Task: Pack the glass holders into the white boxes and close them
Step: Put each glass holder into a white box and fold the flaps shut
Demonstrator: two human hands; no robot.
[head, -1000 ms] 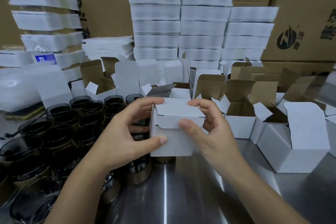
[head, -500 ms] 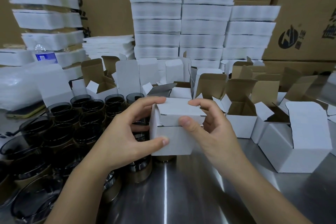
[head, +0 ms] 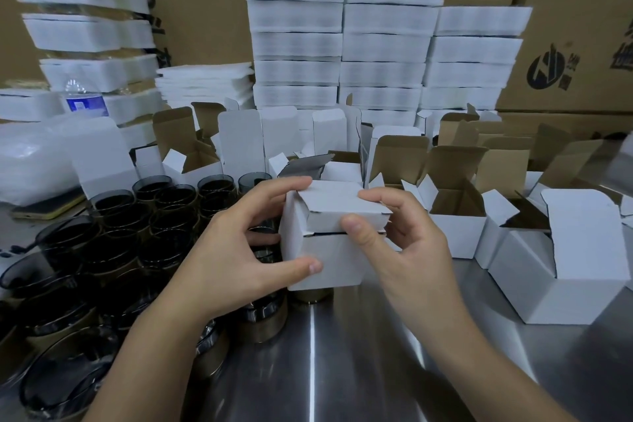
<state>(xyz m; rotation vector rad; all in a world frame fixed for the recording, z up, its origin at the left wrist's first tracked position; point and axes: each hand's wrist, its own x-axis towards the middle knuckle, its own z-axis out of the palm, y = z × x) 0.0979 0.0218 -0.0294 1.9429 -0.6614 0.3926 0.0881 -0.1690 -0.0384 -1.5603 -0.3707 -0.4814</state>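
Holding a box (head: 329, 250) between both hands: left hand (head: 233, 250) wrapped round its side, thumb on the lower front. Right hand (head: 411, 247) pinching the folded-down lid, thumb on the front flap, dark slit below. Left of the left hand, dark glass holders (head: 113, 240); right of the right hand, open boxes (head: 459, 233).

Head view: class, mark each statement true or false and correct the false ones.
1. The left hand and the right hand both hold the white box. True.
2. The box's lid is fully tucked shut. False: a dark gap shows under the front flap.
3. Dark glass holders stand left of the held box. True.
4. A bottle stands at the far right. False: the water bottle stands at the far left, behind.
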